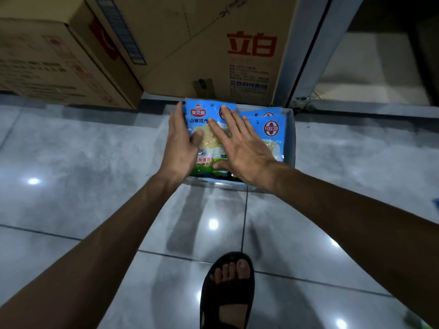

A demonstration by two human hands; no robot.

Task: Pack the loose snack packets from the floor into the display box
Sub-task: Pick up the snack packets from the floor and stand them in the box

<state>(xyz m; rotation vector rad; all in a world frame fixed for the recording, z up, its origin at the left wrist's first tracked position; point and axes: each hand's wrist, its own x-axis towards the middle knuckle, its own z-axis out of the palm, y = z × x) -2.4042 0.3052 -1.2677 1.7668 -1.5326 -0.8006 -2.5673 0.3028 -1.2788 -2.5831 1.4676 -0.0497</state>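
Note:
A blue display box (291, 138) sits on the grey tiled floor against the cartons. Inside lie several blue snack packets, the top left packet (204, 115) with a red logo and pale food showing. More packets (270, 131) lie stacked on the right side of the box. My left hand (180, 143) lies along the left edge of the top packet, fingers straight, thumb on its face. My right hand (240, 143) rests flat on the packets with fingers spread, covering their middle.
Large brown cartons (213, 48) stand right behind the box, another carton (47, 58) at the left. A metal door frame (306, 51) rises at the right. My sandalled foot (228, 290) is on the shiny tiles in front.

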